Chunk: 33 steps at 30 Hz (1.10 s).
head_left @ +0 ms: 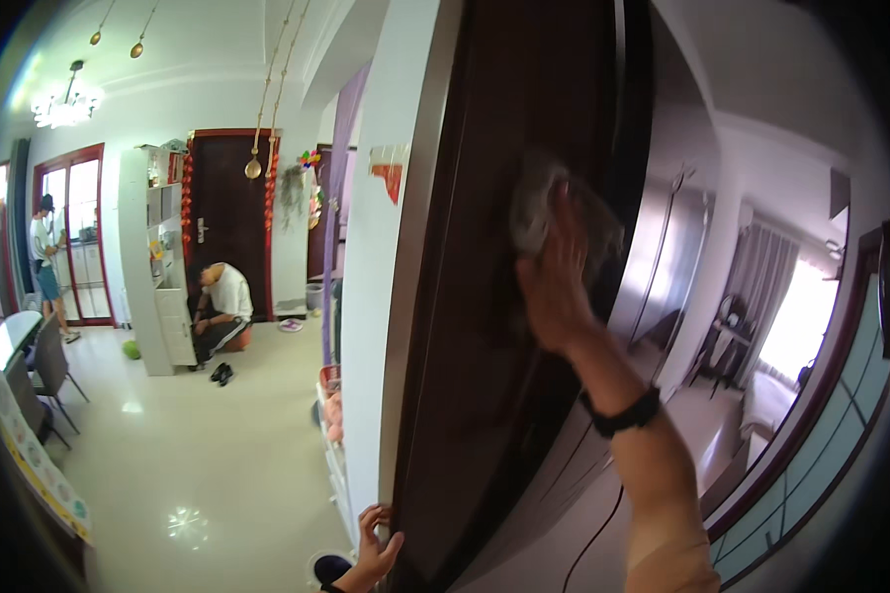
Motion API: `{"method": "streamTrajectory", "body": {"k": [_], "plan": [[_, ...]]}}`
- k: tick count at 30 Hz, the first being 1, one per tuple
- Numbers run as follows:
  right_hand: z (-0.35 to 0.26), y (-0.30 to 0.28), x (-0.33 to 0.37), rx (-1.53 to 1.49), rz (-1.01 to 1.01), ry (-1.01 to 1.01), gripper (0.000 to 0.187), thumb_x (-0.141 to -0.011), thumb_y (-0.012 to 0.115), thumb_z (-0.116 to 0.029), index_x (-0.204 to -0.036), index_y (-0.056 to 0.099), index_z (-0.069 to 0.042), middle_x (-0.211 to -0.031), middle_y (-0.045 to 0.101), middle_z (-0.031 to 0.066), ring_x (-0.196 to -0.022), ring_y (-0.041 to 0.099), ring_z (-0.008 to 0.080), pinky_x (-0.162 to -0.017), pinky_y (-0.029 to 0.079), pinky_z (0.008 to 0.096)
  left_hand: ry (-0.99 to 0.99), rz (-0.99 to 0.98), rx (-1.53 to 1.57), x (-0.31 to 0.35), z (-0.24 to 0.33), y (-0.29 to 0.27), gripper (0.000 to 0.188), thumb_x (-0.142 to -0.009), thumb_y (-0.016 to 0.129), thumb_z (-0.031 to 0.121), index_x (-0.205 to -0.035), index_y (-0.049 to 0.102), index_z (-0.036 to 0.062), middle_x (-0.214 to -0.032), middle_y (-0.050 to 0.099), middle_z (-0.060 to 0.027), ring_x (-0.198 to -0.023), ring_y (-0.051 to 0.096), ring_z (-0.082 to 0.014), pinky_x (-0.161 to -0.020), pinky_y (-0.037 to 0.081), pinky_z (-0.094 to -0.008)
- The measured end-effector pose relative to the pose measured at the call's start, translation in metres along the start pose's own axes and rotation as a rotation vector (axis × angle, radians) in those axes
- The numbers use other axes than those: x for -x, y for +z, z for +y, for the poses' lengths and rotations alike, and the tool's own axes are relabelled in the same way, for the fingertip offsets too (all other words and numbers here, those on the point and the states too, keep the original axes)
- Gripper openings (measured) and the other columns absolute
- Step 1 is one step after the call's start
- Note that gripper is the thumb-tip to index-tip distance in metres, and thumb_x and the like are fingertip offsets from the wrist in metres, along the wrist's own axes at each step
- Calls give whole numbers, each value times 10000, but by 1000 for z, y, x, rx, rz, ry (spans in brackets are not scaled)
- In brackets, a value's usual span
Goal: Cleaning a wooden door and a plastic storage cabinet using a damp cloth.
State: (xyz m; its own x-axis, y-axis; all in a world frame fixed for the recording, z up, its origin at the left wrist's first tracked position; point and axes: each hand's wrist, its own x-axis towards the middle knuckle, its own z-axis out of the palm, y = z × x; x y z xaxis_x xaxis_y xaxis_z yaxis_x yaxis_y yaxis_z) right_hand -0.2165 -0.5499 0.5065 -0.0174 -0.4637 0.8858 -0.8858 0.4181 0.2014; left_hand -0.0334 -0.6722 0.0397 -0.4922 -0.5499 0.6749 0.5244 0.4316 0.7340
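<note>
My right hand reaches up to a dark brown door and presses a thin, whitish cloth to its surface. The cloth looks blurred and partly see-through, and its edges stick out around my fingers. A black band circles my right wrist. Low at the near edge, my left hand rests against the light door frame, its fingers bent and its thumb apart. Nothing shows inside my left hand.
A person crouches by a shelf unit; another person stands farther left. Chairs line a table on the left. Black shoes lie on the glossy floor. A dark cable trails below my right arm.
</note>
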Motion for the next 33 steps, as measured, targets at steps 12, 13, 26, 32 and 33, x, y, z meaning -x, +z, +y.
{"method": "streamTrajectory", "body": {"k": [12, 13, 26, 32, 33], "plan": [[87, -98, -304, -203, 369, -313, 723, -953, 305, -537, -1485, 151, -72, -1548, 122, 152, -1429, 104, 307, -1153, 96, 379, -98, -59, -387, 24, -29, 24, 621, -921, 554, 201, -1430, 234, 46, -1179, 410, -186, -1038, 472, -309, -890, 423, -407], [97, -112, -323, -206, 313, -337, 714, -954, 310, -533, -1483, 168, -75, -1543, 145, 151, -1424, 130, 304, -1149, 118, 388, -121, -90, -386, 25, -40, 26, 622, -941, 523, 321, -1427, 245, 50, -1202, 402, -195, -1008, 491, -313, -869, 437, -422], [-28, -117, -262, -236, 240, -574, 565, -997, 343, -370, -1444, 277, -31, -1513, 233, 149, -1416, 156, 267, -1142, 128, 354, -7, -151, -325, 3, 8, 6, 732, -851, 648, 229, -1420, 243, 11, -1200, 474, -200, -1073, 464, -376, -974, 374, -437], [-34, -51, -149, -278, 369, -474, 565, -993, 350, -375, -1410, 309, 4, -1476, 285, 175, -1388, 213, 292, -1129, 147, 367, -171, -206, -240, 4, 12, -1, 733, -815, 672, 121, -1421, 268, 42, -1161, 464, -187, -1085, 473, -344, -987, 373, -414], [-48, -47, -121, -249, 311, -389, 564, -990, 339, -381, -1403, 309, 1, -1454, 310, 187, -1372, 235, 321, -1125, 154, 391, -173, -201, -188, 6, 9, 0, 712, -833, 655, 144, -1420, 267, 36, -1166, 453, -191, -1089, 468, -339, -994, 361, -415]]}}
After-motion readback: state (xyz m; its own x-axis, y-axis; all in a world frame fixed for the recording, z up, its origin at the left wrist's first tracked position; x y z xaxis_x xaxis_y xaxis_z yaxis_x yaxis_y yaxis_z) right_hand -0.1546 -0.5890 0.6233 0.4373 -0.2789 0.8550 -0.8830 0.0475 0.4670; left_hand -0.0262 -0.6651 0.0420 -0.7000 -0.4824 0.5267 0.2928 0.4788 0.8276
